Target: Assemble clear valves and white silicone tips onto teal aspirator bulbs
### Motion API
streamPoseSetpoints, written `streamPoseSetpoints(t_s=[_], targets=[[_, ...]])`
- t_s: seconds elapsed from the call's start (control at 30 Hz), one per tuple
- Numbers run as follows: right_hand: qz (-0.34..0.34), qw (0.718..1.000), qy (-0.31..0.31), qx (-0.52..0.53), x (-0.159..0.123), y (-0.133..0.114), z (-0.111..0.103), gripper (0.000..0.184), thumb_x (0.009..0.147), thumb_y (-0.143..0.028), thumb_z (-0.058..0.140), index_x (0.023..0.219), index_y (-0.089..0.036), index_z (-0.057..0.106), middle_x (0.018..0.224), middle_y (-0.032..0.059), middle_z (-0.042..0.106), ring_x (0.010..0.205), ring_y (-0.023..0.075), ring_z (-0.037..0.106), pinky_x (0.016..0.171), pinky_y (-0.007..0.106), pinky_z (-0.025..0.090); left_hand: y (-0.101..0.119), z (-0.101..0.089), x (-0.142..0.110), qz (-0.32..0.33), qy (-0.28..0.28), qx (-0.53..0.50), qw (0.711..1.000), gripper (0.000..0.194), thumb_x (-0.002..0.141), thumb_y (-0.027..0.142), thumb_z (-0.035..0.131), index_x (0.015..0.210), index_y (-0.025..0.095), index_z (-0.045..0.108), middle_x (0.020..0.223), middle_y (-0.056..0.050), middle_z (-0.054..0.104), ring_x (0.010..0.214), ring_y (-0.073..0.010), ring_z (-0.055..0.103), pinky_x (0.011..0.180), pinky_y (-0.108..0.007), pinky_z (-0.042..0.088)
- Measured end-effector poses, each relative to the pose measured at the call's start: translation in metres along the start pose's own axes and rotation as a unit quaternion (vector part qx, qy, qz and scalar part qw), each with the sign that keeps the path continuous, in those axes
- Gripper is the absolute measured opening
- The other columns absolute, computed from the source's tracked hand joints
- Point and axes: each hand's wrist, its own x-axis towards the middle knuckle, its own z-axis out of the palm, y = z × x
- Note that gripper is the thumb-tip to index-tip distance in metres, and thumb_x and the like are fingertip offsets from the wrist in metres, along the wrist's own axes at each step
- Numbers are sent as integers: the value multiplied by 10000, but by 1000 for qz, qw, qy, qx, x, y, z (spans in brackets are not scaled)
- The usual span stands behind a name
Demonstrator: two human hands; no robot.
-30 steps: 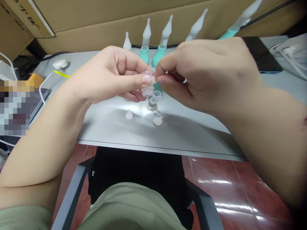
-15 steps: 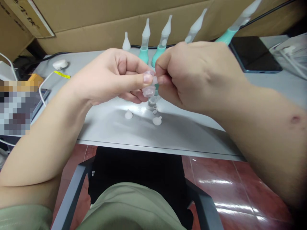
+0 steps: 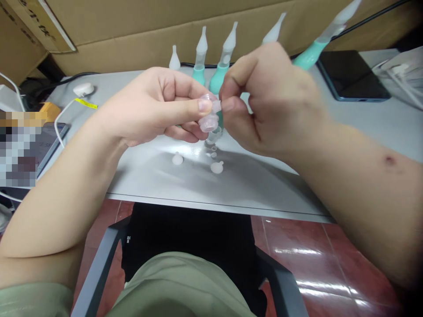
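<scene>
My left hand [image 3: 158,105] is closed around a small translucent plastic cup piece [image 3: 209,123], thumb pressed on its top. My right hand [image 3: 271,99] pinches a small clear part [image 3: 216,106] against the top of that piece, fingers curled tight. Both hands hover above the grey table [image 3: 251,176]. Just under them lie a clear ring-shaped cup [image 3: 211,138] and two small white silicone caps [image 3: 177,159] [image 3: 217,167], with tiny rings between.
Several teal-and-clear nozzle assemblies [image 3: 200,57] stand in a row at the back, against cardboard [image 3: 132,31]. A dark phone [image 3: 350,75] lies at the right, a white cable with a yellow tag [image 3: 84,102] at the left. A chair frame and red floor show below.
My right hand has rolled upward and leftward, wrist turning, while still pinching the small part against the piece in my left hand. The left hand has barely moved.
</scene>
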Motion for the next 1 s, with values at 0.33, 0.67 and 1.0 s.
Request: streamPoseSetpoints(t_s=[0.33,0.67,1.0], targets=[[53,960,66,268,9,-3,-2,368,1202,-646,976,1095,-294,993,1018,-41,934,916,152,859,817,331,706,0,-8,10,-7,-16,12,1000,133,927,187,1064,893,231,943,928,-32,940,869,-231,920,870,-343,782],[5,993,37,108,3,0,-10,199,1281,-390,799,1126,-304,888,1042,-32,895,1027,179,877,1000,391,723,-3,-2,0,-1,-8,-20,1000,176,1017,233,1089,888,262,974,933,-2,930,869,-163,900,872,-256,763],[-25,996,66,-61,-1,-4,1,368,1353,-458,460,1175,-344,762,1081,2,840,1112,250,894,1073,512,798,-4,-9,11,-4,-49,-10,999,321,951,447,1178,810,275,947,1007,-69,946,975,-231,936,899,-280,810]])
